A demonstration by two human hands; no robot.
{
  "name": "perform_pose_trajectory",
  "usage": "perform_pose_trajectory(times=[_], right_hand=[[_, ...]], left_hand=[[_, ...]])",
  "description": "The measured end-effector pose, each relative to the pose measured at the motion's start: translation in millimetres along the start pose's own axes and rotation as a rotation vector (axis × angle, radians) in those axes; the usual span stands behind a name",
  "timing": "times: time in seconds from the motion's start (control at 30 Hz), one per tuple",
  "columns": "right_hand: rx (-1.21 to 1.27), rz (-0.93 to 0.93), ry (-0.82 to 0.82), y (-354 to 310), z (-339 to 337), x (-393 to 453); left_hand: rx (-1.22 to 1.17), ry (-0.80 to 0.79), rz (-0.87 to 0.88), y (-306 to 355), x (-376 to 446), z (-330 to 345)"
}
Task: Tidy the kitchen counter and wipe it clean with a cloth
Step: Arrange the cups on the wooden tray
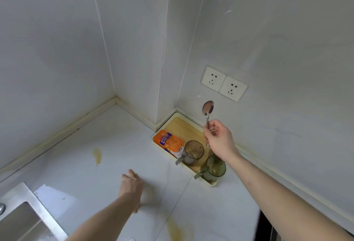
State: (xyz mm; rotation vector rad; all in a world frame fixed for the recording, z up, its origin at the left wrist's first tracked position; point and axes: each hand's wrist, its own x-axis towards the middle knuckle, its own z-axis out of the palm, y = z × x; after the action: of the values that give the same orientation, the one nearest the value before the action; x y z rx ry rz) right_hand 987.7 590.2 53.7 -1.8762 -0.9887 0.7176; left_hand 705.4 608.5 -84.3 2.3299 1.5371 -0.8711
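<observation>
While the right hand point(218, 139) pinches a metal spoon point(207, 109) by its handle, bowl up, right of centre in the frame, the left hand point(132, 187) hovers low over the white counter point(86, 145) at lower centre with fingers spread and gripping nothing. Below the spoon a cream tray point(177, 115) sits in the wall corner, carrying an orange packet point(168, 141) and two tinted glass mugs point(193, 152). Yellowish spills point(97, 155) mark the counter at centre left and bottom centre. A steel sink point(21, 219) fills the lower left corner, and a double wall socket point(224, 83) sits above the spoon
</observation>
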Motion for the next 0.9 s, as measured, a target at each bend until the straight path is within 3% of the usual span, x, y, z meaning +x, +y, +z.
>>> perform_pose_trajectory(times=[0.17, 0.33, 0.5, 0.73, 0.9], right_hand=[[-0.084, 0.056, 0.137, 18, -21, 35], [-0.141, 0.117, 0.127, 38, -19, 67], [-0.267, 0.177, 0.014, 50, -1, 96], [-0.305, 0.476, -0.120, 74, 38, 125], [-0.423, 0.525, -0.246, 85, 55, 132]], left_hand=[[0.034, 0.000, 0.019, 2, 0, -1], [-0.020, -0.008, 0.000, 6, 3, -6], [0.009, 0.011, 0.013, 10, 5, -9], [0.046, 0.020, 0.035, 7, 11, 1], [0.017, -0.012, 0.049, 5, 16, 8]])
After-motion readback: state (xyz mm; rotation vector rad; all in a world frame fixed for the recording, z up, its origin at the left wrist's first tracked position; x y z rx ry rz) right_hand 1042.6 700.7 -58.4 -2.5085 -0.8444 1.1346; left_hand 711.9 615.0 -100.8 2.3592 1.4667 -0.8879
